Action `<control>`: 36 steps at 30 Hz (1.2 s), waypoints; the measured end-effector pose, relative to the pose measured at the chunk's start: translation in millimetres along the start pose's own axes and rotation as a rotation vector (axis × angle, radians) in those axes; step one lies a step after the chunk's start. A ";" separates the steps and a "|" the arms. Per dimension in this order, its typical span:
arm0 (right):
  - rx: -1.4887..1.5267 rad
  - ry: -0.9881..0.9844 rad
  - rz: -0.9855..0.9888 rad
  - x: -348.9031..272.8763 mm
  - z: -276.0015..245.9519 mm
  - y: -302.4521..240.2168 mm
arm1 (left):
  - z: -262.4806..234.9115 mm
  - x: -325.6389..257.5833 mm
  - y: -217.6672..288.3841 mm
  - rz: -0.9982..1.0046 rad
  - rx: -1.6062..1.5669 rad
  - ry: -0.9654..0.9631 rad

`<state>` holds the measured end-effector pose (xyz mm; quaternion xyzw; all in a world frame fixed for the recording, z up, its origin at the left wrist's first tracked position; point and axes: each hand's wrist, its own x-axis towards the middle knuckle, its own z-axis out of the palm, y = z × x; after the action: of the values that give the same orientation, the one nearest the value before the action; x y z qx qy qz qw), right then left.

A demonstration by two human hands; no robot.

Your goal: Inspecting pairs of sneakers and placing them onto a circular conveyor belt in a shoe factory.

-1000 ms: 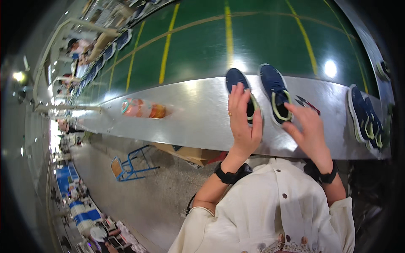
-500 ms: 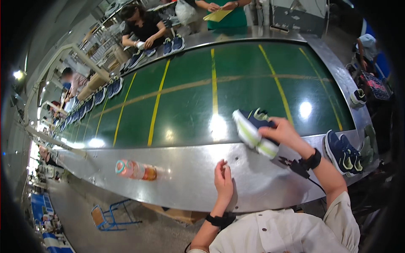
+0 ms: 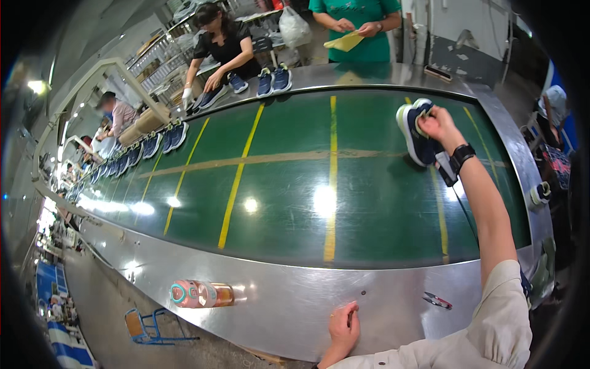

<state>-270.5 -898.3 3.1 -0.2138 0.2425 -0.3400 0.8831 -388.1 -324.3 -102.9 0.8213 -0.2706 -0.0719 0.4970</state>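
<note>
My right hand (image 3: pixel 439 126) grips a navy sneaker (image 3: pixel 415 138) with a pale sole, held toe-down at the far right of the green conveyor belt (image 3: pixel 289 203). Whether the sneaker touches the belt I cannot tell. Loosely curled, my left hand (image 3: pixel 344 326) rests on the metal edge (image 3: pixel 276 295) nearest me, with nothing visible in it. A pair of thread snips (image 3: pixel 437 300) with red on the handles lies on that metal to its right. My right sleeve mostly hides the navy shoes at the near right corner.
A pink bottle (image 3: pixel 203 294) lies on the metal at left. Several navy sneakers (image 3: pixel 175 135) line the belt's far side, where a person in black (image 3: pixel 224 52) handles shoes. Another in green (image 3: pixel 356 37) holds yellow sheets. A small shoe (image 3: pixel 541 192) sits at the right edge.
My right hand has carried the sneaker from the near metal edge to the far part of the belt. My left hand stays on the metal. The view has shifted.
</note>
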 end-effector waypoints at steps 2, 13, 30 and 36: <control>-0.207 -0.047 -0.039 12.9 5.4 -4.7 | 1.0 0.2 -1.3 0.109 -0.003 0.007; -0.939 -0.018 -0.135 -202.4 -42.6 -49.3 | 14.2 -4.8 -2.1 0.046 -0.011 0.002; -2.232 0.724 -0.114 -567.3 -246.9 -85.5 | 26.2 -13.6 5.9 0.264 0.074 -0.082; -2.271 0.856 -0.594 -560.1 -270.9 -51.1 | 8.2 -29.4 -1.0 0.197 0.084 -0.070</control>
<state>-816.1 -596.2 -25.0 -0.7733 0.6086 -0.1670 -0.0610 -415.7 -315.1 -112.3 0.8079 -0.3700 -0.0400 0.4569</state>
